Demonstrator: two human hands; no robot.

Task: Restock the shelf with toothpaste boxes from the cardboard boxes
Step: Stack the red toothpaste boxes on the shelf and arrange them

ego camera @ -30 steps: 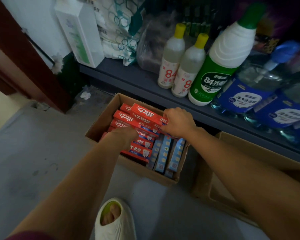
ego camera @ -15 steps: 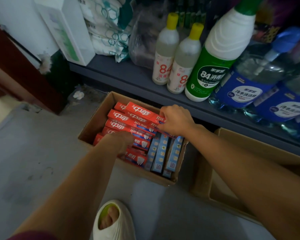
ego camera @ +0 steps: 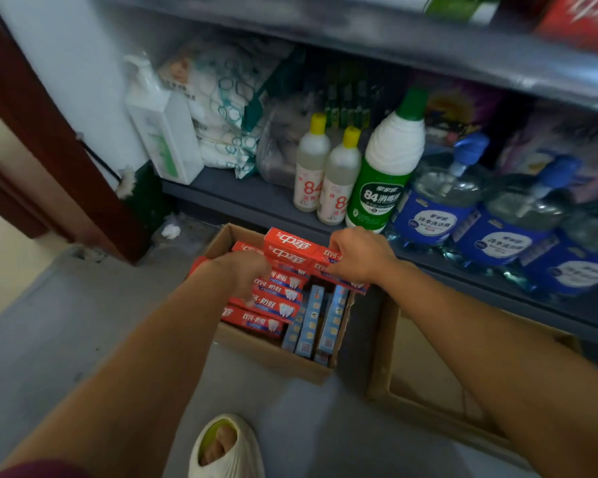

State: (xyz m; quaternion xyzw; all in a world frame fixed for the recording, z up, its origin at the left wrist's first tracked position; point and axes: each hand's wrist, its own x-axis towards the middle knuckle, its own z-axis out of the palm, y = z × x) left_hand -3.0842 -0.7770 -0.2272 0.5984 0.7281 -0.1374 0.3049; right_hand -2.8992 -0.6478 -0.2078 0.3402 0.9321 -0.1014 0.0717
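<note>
I am gripping a stack of red toothpaste boxes [ego camera: 292,251] with left hand [ego camera: 242,274] and right hand [ego camera: 358,258]; squeezing both ends evenly should be keeping it together above the cardboard box [ego camera: 270,350].

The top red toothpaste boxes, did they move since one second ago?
Yes. The top red toothpaste boxes, held by both hands, have risen out of the cardboard box, now overlapping its far rim toward the shelf.

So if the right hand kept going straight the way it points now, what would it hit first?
Probably nothing new: the right hand already grips the raised red toothpaste boxes, so it would just push them toward the left hand.
</note>
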